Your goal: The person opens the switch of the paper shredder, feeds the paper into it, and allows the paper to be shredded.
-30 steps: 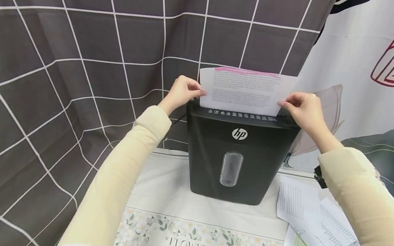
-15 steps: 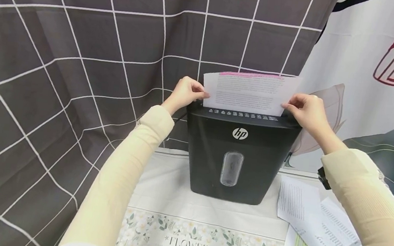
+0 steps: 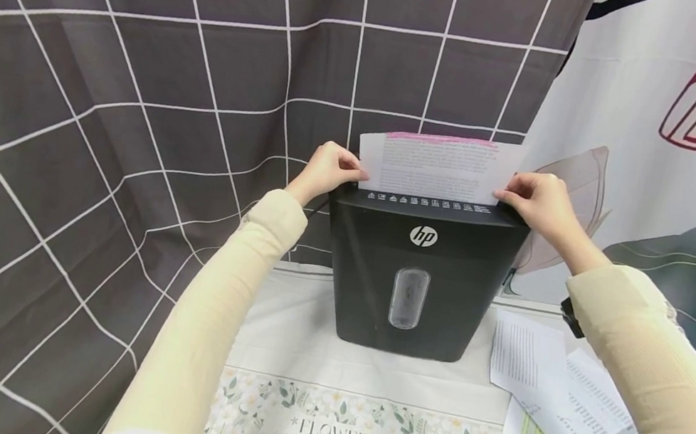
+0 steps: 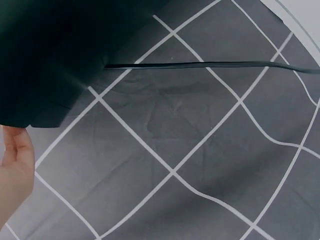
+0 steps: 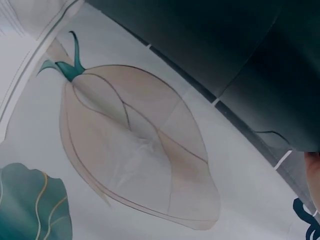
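A printed sheet of paper (image 3: 436, 166) with a pink highlighted band along its top stands upright in the slot of a black HP paper shredder (image 3: 374, 270). My left hand (image 3: 329, 170) pinches the sheet's left edge between thumb and fingers, just above the shredder's top. On the opposite edge my right hand (image 3: 538, 201) pinches the paper the same way. The lower part of the sheet is hidden inside the shredder. Only part of the left hand (image 4: 17, 165) appears in the left wrist view, and a sliver of the right hand (image 5: 313, 175) in the right wrist view.
Several printed sheets (image 3: 566, 399), one with green highlighting, lie on the table at the right. A floral mat (image 3: 324, 422) covers the table's front. A grey grid curtain (image 3: 210, 65) hangs behind and left. A power cord (image 4: 200, 64) runs from the shredder.
The sheet has sunk slightly into the shredder, its top edge now lower. Both hands have come down a little with it, still pinching its edges.
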`<state>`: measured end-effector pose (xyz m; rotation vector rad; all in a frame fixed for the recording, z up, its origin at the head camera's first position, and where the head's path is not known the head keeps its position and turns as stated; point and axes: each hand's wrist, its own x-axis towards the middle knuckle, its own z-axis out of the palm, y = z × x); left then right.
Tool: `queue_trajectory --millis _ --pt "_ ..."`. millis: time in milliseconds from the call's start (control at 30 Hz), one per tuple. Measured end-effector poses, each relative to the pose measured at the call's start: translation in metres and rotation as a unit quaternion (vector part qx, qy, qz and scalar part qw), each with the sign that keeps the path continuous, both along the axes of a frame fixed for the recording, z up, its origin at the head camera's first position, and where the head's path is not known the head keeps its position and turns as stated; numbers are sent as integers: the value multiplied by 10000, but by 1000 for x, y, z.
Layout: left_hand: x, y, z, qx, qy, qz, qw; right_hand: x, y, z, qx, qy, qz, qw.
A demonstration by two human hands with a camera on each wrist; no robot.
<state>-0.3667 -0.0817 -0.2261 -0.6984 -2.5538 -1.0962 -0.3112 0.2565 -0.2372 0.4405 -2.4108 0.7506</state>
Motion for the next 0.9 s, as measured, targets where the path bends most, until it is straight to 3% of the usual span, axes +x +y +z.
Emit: queue_trajectory --millis 267,633,900 --pt "1 1 -4 -237 144 -122 9995 0 3 -5 -122 -115 84 9998" --pt "-1 2 -3 -558 171 -122 9982 2 0 0 -251 -199 147 9994" --pt "3 3 -4 -638 164 -206 9976 0 0 -2 -5 -204 157 9997"
